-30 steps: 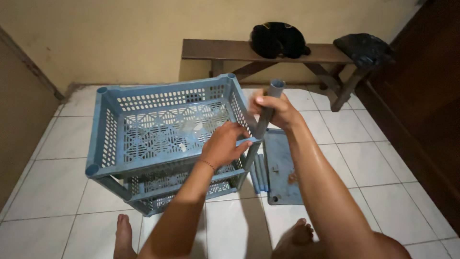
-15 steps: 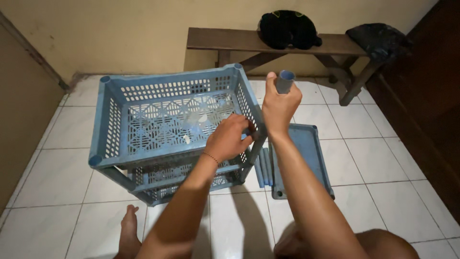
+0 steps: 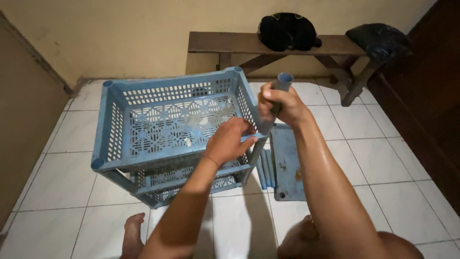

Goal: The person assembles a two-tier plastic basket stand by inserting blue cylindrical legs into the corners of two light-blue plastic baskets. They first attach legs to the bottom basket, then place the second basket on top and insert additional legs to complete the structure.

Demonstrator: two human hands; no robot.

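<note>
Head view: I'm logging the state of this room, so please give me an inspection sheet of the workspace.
Surface: white tiled floor, dimly lit.
Job's things: blue perforated plastic rack, top tray over a lower tray on corner posts; grey-blue tube standing at its near right corner.
Clutter: flat blue panel and spare tubes lying on the floor beside the rack.
Hands: left hand rests on the tray's near right corner; right hand is closed round the tube.
Cables: nothing seen.
Surroundings: wooden bench by the wall with a dark bag and dark cloth; bare feet at the bottom edge.
</note>
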